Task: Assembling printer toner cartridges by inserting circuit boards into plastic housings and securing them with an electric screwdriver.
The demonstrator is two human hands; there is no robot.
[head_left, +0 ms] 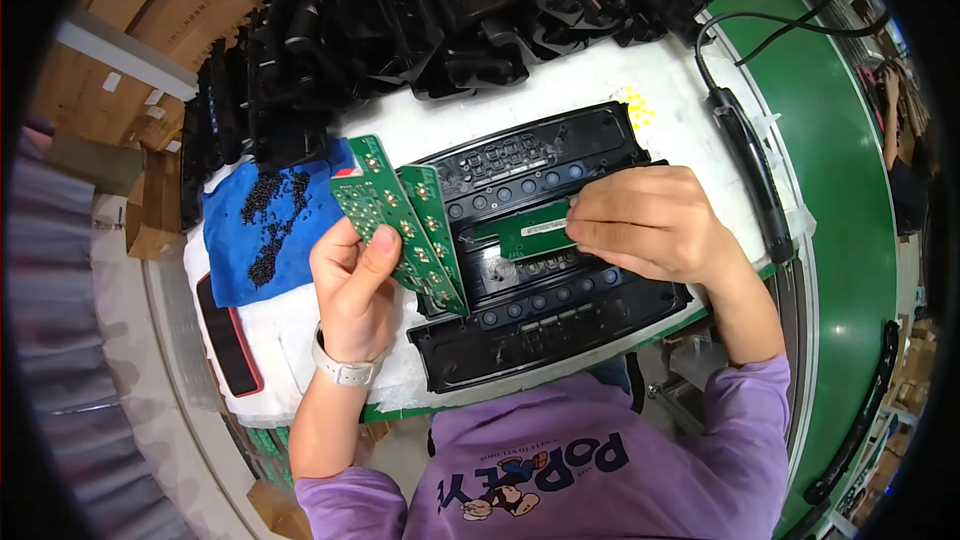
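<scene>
Head view, left fingers (380, 252) clasping green boards (407, 215), right fingers (612, 208) pinching single board (532, 230) at right end

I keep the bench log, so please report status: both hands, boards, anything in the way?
Left hand gripping green boards. Right hand holding single green board over black panels; contact unclear. Black corded tool lies right of both hands.

Grey curtain (75, 360), brown cardboard boxes (178, 25)

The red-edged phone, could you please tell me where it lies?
The phone lies at left in the head view, beside the lower edge of the blue cloth.
</scene>
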